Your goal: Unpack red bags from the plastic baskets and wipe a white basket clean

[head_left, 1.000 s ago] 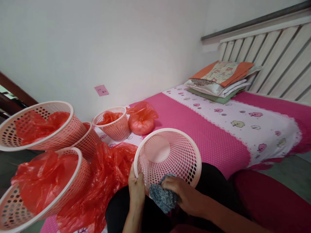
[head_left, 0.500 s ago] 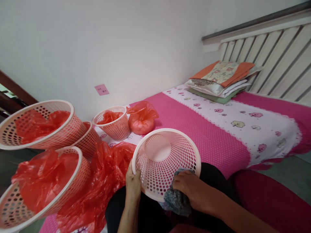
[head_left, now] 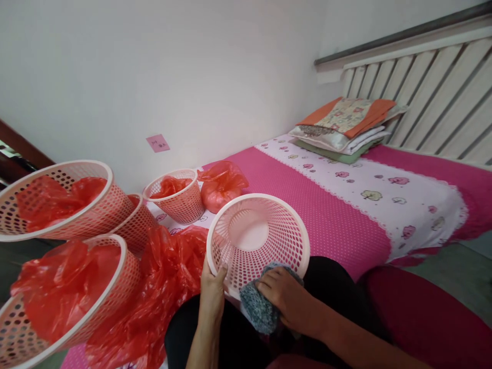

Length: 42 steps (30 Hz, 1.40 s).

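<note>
A pale pink perforated plastic basket (head_left: pixel 249 230) rests tilted over my lap, its opening facing me. My left hand (head_left: pixel 212 287) grips its rim at the lower left, thumb on the inside. In my right hand (head_left: pixel 282 294) is a bunched grey-green cloth (head_left: pixel 259 307), pressed against the near rim and inner wall; part of the cloth reaches inside the basket. Left of my knees lies a heap of red plastic bags (head_left: pixel 169 271) on the bed.
Several similar baskets (head_left: pixel 111 271) holding red bags stand at the left. A tied red bag (head_left: pixel 221 192) sits by a smaller basket (head_left: pixel 180 205) near the wall. Folded bedding (head_left: pixel 346 125) lies on the pink bed (head_left: pixel 326 205). A dark red round seat (head_left: pixel 418 318) is at lower right.
My right hand and the cloth have moved left along the near rim. The basket has shifted slightly up and left in view, with my left hand still on its rim.
</note>
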Motion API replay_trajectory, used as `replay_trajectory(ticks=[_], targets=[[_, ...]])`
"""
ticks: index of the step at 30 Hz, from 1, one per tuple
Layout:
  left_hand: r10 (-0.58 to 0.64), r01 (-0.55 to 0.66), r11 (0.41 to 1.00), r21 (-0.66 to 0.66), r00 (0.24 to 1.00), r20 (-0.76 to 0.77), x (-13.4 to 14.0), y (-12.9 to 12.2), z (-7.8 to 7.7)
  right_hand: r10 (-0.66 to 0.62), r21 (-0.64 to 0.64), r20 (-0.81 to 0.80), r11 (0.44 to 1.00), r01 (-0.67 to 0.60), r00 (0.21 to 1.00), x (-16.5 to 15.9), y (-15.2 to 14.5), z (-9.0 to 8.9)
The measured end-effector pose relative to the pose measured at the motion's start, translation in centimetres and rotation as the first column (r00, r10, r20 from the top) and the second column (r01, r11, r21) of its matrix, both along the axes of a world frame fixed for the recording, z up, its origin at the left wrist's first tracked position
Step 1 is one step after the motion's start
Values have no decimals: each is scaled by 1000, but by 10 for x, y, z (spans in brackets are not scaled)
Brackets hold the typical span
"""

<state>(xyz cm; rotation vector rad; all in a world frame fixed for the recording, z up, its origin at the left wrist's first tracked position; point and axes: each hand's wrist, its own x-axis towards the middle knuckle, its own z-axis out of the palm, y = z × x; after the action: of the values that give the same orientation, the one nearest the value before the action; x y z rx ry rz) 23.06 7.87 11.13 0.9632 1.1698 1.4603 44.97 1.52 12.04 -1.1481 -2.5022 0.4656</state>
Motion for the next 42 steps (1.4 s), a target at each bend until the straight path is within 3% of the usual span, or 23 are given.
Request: replay_trajectory(ticks=[4,7,9,13,18,21,24,29,32,35,39,42], targets=[[6,7,998,-58,976,216,15,-7,-10,19,-38,-34,999,-20,999,-14,13,-3],[34,14,987,-160,956,293,17,-5,-10,48,-1,-66,999,-48,997,-22,22,-14],[46,-6,989,-147,963,267,14,0,-7,69,44,-127,997,-64,989,-24,29,-21],[59,-63,997,41,994,95,4,20,5,85,99,-288,993,-59,954,-28,42,-29],[-48,48,997,67,999,0,-2,55,17,16,0,-430,1000,-17,903,-25,45,-19],[-120,118,990,81,993,9,-3,68,19,-138,-177,-608,983,35,782,-12,35,-12],[-144,133,981,141,987,66,-3,68,16,-368,-394,-737,915,81,568,4,23,-13],[-100,80,988,131,982,157,-1,59,7,-659,-632,-707,752,189,257,21,17,-19],[-61,42,994,98,978,201,-1,58,1,-683,-662,-710,731,168,172,19,28,-11],[-16,0,997,81,981,194,-4,58,-4,-598,-549,-770,799,245,223,15,53,5],[-16,5,998,66,984,180,-6,54,-6,-412,-262,-759,902,343,504,5,107,19],[-35,26,998,63,990,138,-6,50,-3,-421,-160,-566,900,406,709,-13,154,18]])
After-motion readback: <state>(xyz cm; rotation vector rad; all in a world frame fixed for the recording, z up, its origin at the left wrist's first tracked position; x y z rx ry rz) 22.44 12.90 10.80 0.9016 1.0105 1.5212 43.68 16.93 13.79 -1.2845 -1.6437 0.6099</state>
